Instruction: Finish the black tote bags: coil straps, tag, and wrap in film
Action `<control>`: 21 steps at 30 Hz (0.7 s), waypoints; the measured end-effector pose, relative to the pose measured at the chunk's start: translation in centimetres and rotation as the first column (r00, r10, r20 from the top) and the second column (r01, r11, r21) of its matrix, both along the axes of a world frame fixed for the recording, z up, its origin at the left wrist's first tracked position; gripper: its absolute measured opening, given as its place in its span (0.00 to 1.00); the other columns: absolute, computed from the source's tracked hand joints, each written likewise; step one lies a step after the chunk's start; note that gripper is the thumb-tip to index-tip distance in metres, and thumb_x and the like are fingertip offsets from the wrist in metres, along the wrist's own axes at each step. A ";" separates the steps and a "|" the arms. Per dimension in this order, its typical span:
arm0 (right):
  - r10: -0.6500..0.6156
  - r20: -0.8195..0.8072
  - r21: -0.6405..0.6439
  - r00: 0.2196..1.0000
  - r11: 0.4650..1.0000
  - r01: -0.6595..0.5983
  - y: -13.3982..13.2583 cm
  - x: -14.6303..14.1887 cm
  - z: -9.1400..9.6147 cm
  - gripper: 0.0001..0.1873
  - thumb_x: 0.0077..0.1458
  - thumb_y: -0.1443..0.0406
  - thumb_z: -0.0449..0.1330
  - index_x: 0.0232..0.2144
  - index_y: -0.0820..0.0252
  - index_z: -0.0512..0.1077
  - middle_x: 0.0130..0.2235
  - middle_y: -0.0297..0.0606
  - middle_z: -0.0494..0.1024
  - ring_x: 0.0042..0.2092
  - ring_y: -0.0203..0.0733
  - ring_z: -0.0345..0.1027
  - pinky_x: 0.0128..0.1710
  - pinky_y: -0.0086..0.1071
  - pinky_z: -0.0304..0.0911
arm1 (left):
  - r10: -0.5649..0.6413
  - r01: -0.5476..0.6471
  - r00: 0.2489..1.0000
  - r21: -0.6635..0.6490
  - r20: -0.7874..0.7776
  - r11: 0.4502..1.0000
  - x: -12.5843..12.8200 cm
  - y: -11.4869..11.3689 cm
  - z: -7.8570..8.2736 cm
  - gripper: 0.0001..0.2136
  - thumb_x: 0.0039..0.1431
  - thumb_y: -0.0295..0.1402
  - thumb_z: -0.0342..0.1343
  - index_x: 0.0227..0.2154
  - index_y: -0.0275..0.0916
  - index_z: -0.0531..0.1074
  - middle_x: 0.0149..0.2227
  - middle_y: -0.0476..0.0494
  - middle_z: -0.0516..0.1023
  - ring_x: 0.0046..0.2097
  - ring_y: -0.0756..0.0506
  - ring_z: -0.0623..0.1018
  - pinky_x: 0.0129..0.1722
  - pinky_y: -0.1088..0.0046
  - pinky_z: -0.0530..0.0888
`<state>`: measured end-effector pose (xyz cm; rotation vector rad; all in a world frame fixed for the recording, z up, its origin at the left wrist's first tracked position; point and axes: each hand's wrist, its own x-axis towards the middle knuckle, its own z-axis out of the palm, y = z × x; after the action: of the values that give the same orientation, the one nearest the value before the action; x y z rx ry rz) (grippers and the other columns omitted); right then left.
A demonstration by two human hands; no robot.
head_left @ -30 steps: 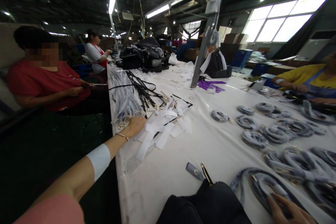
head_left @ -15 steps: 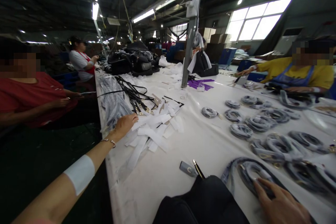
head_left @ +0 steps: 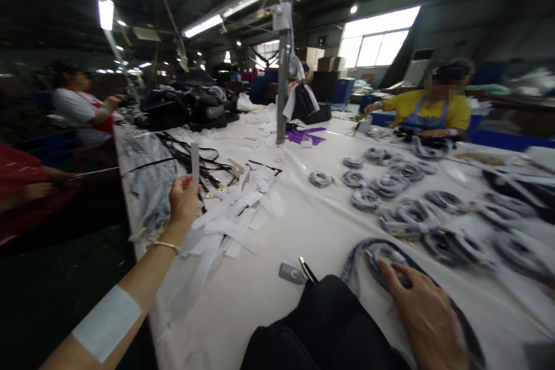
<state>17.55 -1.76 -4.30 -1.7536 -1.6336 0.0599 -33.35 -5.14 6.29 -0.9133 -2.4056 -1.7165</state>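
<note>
My left hand (head_left: 182, 201) is raised over the left part of the table, pinching a narrow whitish strip (head_left: 195, 165) that stands upright between thumb and fingers. Below it lies a loose heap of white strips (head_left: 236, 214), beside black straps (head_left: 186, 153) with gold clasps. On the right, my right hand (head_left: 427, 312) rests with bent fingers on a coiled strap (head_left: 375, 260) in cloudy wrapping, gripping its inner edge. A black bag (head_left: 329, 324) lies at the table's near edge, with a grey tag (head_left: 291, 273) beside it.
Several wrapped coils (head_left: 392, 185) cover the right side of the white table (head_left: 299, 214). A metal post (head_left: 282, 81) rises behind, near piled black bags (head_left: 186, 104). One person (head_left: 427, 107) works across the table; another, red-sleeved person (head_left: 21, 185) pulls a strap at left.
My left hand has lifted from the strip heap and now holds up a whitish strip. My right hand stays at the coil. The whole view has swung to the right.
</note>
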 end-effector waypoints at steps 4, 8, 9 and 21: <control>-0.083 -0.257 0.129 0.963 0.984 0.119 -0.2 -1.6 2.2 0.29 0.52 0.44 0.54 0.39 0.62 0.77 0.42 0.50 0.78 0.46 0.54 0.67 0.49 0.45 0.59 | -0.479 0.457 0.877 0.235 0.043 0.858 11.9 5.2 0.7 0.11 0.54 0.33 0.53 0.40 0.38 0.68 0.34 0.51 0.74 0.31 0.51 0.75 0.35 0.76 0.74; 0.069 -0.744 0.061 0.665 0.998 -0.035 0.3 -1.5 2.7 0.38 0.47 0.48 0.63 0.55 0.61 0.67 0.46 0.45 0.77 0.34 0.41 0.69 0.35 0.35 0.65 | -0.925 0.926 0.376 0.001 0.063 0.377 26.1 7.1 -0.2 0.08 0.57 0.32 0.53 0.39 0.38 0.71 0.31 0.51 0.75 0.32 0.51 0.75 0.35 0.76 0.73; 0.093 -0.802 0.061 0.590 0.995 -0.075 0.3 -1.3 2.6 0.39 0.46 0.49 0.65 0.56 0.61 0.66 0.46 0.44 0.77 0.33 0.40 0.69 0.33 0.34 0.65 | -0.974 0.975 0.219 -0.057 0.064 0.215 28.9 7.3 -0.7 0.08 0.57 0.31 0.52 0.39 0.39 0.71 0.32 0.50 0.76 0.32 0.51 0.75 0.35 0.76 0.72; -0.184 -0.776 -0.013 0.604 0.961 0.275 0.8 -0.6 1.3 0.25 0.54 0.52 0.58 0.47 0.63 0.75 0.40 0.42 0.80 0.36 0.44 0.74 0.40 0.34 0.67 | -0.947 0.737 -0.182 -0.674 -0.264 0.046 38.2 14.0 -6.7 0.20 0.54 0.22 0.53 0.50 0.39 0.69 0.52 0.40 0.73 0.56 0.43 0.71 0.56 0.68 0.67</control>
<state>16.94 -0.92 -2.97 -1.5110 -0.7459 0.5267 4.86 8.91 -0.42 -3.1146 -1.2084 -0.4850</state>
